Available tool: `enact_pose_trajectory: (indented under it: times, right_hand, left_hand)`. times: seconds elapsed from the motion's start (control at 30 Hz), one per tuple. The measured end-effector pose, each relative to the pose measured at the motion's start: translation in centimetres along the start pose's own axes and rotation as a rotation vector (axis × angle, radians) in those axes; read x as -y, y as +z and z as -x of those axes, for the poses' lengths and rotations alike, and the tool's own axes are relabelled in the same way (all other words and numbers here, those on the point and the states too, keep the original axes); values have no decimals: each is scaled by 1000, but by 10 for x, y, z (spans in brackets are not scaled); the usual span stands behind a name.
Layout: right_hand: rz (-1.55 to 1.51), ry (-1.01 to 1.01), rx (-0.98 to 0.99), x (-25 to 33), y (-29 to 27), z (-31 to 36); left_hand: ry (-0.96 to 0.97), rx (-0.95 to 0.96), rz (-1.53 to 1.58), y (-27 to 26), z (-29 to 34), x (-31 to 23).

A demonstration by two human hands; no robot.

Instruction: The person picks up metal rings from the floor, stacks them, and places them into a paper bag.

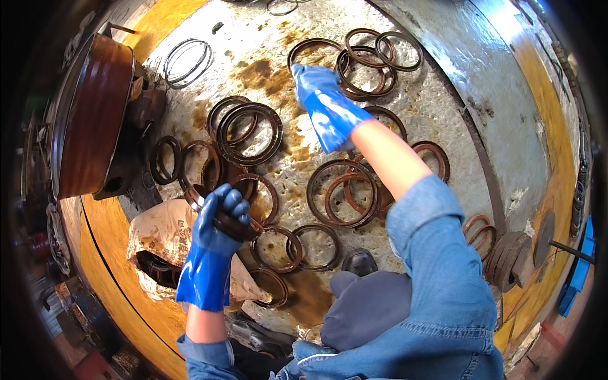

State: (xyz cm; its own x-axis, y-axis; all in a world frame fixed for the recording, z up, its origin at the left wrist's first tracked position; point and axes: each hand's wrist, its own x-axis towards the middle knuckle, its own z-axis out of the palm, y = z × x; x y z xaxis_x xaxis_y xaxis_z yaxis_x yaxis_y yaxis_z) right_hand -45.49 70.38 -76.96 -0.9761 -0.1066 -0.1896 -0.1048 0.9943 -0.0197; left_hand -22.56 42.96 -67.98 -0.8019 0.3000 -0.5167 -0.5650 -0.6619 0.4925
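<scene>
My left hand, in a blue rubber glove, grips a stack of dark rusty ring seals held just above the floor. My right hand, also in a blue glove, reaches far forward with its fingers on a brown ring lying on the oily floor. Several more rusty rings lie scattered between the two hands, such as a large double ring and another pair. Whether the right fingers are closed around the ring cannot be told.
A crumpled paper sack with rings inside lies by my left hand. A big brown drum stands at the left. Thin wire rings lie at the back. A stack of discs sits at the right. My knee is below.
</scene>
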Motion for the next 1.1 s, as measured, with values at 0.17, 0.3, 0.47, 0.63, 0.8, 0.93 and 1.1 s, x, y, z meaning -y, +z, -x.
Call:
enact_pose_trajectory:
  times: [0.17,0.3,0.47,0.63,0.8,0.93,1.1]
  right_hand:
    - [-12,-31,77,-16,35,-19]
    - [-35,-15,295,20,32,-12]
    - [-455,-110,126,42,-26,88]
    - [-839,-608,290,65,-57,171]
    - [-1323,-368,258,13,-29,119]
    - [-16,158,-16,-114,32,43]
    - [106,173,208,-119,44,24]
  left_hand:
    - [-93,8,-5,7,16,14]
    - [-151,154,165,2,16,29]
    - [-28,-191,-97,-1,15,47]
    - [51,15,-185,-13,4,38]
    - [73,177,223,-51,-4,57]
    - [-3,-83,199,-15,9,46]
    - [-68,-73,150,-1,29,48]
